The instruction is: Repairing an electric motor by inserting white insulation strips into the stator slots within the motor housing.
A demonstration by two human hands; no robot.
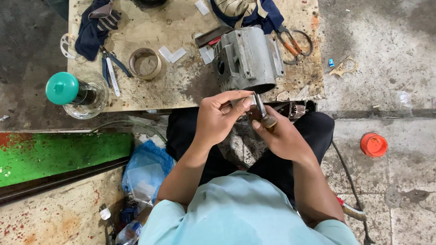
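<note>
My left hand is raised in front of me with its fingers pinched on a small part that I cannot make out. My right hand grips a small tool with a brown handle and a thin metal shaft, its tip meeting the left fingers. Both hands hover just below the near edge of a low wooden board. A grey metal motor housing lies on that board right above my hands.
On the board lie blue-handled pliers, a tape roll, a dark cloth and orange-handled scissors. A bottle with a teal cap stands at the left edge. An orange lid rests on the floor right, a blue plastic bag lower left.
</note>
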